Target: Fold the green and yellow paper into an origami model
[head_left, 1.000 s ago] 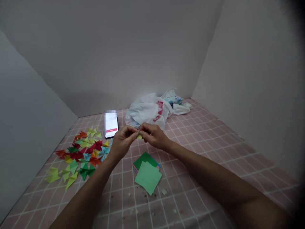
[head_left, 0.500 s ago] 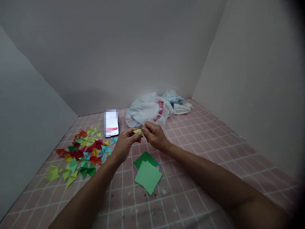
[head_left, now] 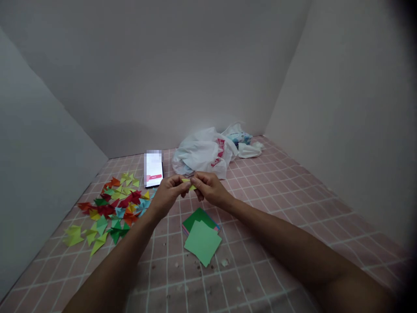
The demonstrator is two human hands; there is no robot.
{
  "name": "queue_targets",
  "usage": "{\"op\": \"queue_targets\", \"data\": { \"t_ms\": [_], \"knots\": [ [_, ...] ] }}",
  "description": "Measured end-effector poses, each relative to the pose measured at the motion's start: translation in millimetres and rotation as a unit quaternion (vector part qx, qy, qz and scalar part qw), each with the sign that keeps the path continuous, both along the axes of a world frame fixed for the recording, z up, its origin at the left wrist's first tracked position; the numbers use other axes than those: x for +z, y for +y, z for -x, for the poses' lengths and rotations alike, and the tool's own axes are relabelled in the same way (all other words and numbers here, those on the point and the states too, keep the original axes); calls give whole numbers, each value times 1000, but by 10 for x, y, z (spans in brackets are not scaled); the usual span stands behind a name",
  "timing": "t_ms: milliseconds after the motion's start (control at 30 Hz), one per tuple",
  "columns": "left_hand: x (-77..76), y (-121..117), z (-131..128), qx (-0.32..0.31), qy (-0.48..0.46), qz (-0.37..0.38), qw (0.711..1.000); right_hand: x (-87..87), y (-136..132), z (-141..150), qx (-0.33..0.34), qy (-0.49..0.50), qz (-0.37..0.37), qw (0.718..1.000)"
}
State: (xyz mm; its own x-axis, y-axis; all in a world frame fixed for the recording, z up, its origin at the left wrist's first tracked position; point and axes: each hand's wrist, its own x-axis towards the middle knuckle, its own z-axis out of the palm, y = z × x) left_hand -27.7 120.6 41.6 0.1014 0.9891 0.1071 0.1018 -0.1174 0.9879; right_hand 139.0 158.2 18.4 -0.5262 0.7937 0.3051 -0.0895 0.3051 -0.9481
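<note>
A small folded piece of yellow paper (head_left: pixel 192 187) is pinched between my two hands, mostly covered by the fingers. My left hand (head_left: pixel 169 191) grips its left end between thumb and fingers. On its right side, my right hand (head_left: pixel 208 187) presses it with the thumb on top. Below my hands lies a stack of square origami paper (head_left: pixel 202 243), light green sheets over a dark green one, with other colours at the edges. To the left is a spread of folded paper pieces (head_left: pixel 106 211) in red, orange, yellow, green and blue.
A lit phone (head_left: pixel 153 169) stands behind the folded pieces, its screen partly blurred. White plastic bags (head_left: pixel 203 150) lie crumpled against the back wall. A pink checked cloth (head_left: pixel 260 243) covers the surface, with walls on the left, back and right.
My right hand has shifted slightly left and down along the yellow paper, its fingers now covering more of it. My left hand has moved a little left. The view has shifted slightly.
</note>
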Motion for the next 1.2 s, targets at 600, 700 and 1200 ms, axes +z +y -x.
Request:
{"op": "queue_targets", "data": {
  "t_ms": [600,700,1200],
  "knots": [
    [-101,-30,-102,76,65,-50,994,-64,46,29,44,60,67,995],
    [-99,-14,-117,71,65,-45,994,-131,59,61,27,73,77,994],
    [-138,-249,-171,92,62,-57,992,4,171,-37,208,-7,182,961]
  ]
}}
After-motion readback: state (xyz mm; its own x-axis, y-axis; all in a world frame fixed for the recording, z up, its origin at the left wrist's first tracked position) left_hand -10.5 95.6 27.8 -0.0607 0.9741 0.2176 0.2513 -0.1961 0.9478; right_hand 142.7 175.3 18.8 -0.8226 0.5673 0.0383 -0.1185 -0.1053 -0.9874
